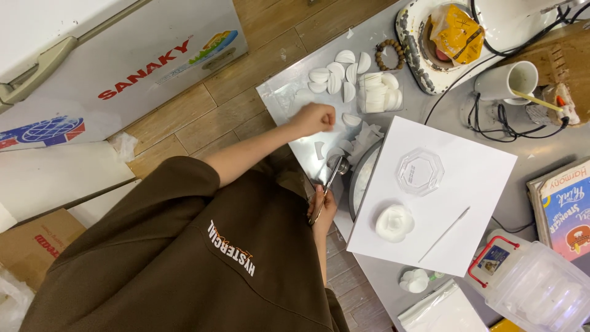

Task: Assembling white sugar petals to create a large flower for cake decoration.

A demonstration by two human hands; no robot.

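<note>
My left hand (pixel 314 118) is closed in a fist over a shiny metal sheet (pixel 284 92), and nothing shows inside it. Several white petal-shaped pieces (pixel 337 75) lie on the sheet just beyond it. My right hand (pixel 323 212) grips a slim metal tool (pixel 332 177) by its handle. The tool's rounded end rests beside a round dark-rimmed bowl (pixel 358 178). A white board (pixel 467 154) covers part of the bowl and carries a clear octagonal dish (pixel 419 171), a white flower (pixel 394 222) and a thin needle tool (pixel 444 233).
A clear tub of stacked white pieces (pixel 378 92) and a bead bracelet (pixel 390 54) sit at the back. A white cup (pixel 507 80), cables, books (pixel 564 206) and a clear lidded box (pixel 538 286) crowd the right. A white chest freezer (pixel 92 55) stands at the left.
</note>
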